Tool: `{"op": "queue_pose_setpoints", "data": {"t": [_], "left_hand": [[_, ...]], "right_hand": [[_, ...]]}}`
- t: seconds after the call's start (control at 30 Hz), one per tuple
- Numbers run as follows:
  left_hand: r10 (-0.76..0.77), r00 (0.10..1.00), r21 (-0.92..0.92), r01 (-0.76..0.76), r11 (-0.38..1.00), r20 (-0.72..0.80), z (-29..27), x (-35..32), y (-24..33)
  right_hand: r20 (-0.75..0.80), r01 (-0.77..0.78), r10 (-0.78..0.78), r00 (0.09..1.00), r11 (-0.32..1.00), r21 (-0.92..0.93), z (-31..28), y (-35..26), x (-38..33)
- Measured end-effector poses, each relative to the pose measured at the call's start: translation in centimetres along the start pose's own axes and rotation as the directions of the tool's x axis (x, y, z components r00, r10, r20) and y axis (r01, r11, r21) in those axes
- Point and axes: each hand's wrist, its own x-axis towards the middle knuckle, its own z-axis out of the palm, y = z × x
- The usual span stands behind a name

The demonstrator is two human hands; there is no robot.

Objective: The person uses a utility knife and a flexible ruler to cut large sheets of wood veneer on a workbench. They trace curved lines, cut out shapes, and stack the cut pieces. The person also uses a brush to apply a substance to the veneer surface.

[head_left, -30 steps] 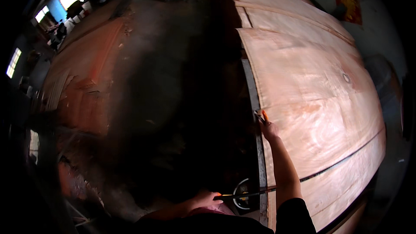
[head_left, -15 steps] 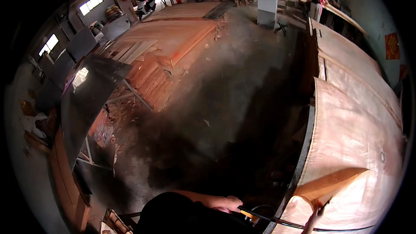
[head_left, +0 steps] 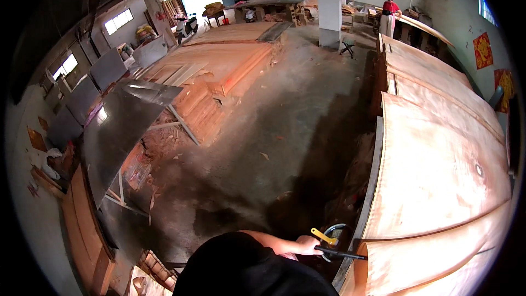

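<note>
My left hand (head_left: 308, 245) is closed around the near end of a long black rod (head_left: 345, 254). Just beyond it, a yellow lever-like piece (head_left: 324, 236) and a dark curved loop (head_left: 341, 229) show. The rod reaches right, over the table's edge, and its far part disappears at a thin wood veneer sheet (head_left: 427, 260). This sheet bulges up in a curled fold over the pale veneer (head_left: 438, 170) on the long table. My right hand does not show; either the curled sheet hides it or it is outside the picture.
The table's grey edge (head_left: 370, 197) runs along my right. Left stand a dark, shiny panel (head_left: 123, 126) on a frame and a low stack of reddish veneer (head_left: 219, 71). A white pillar (head_left: 329, 8) rises ahead; a person in red (head_left: 389, 13) stands at a far table.
The veneer's lifted corner has become a wide curled fold along the near side. My right hand, earlier at that corner, has gone from sight. My left hand and rod have shifted slightly up and right.
</note>
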Motion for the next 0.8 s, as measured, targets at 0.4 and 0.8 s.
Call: {"op": "queue_pose_setpoints", "data": {"t": [0.4, 0.8], "left_hand": [[0.197, 0.953, -0.365, -0.104, 0.925, 0.228, 3.1, 4.7, 8.1], [0.749, 0.601, -0.563, -0.530, 0.634, 0.277, -2.8, -4.5, 12.0]], "right_hand": [[0.015, -0.153, 0.152, 0.988, 0.970, 0.191, -3.1, 4.2, -5.8], [0.043, -0.239, 0.239, 0.970, 0.912, 0.334, -2.9, 7.5, -7.7]]}}
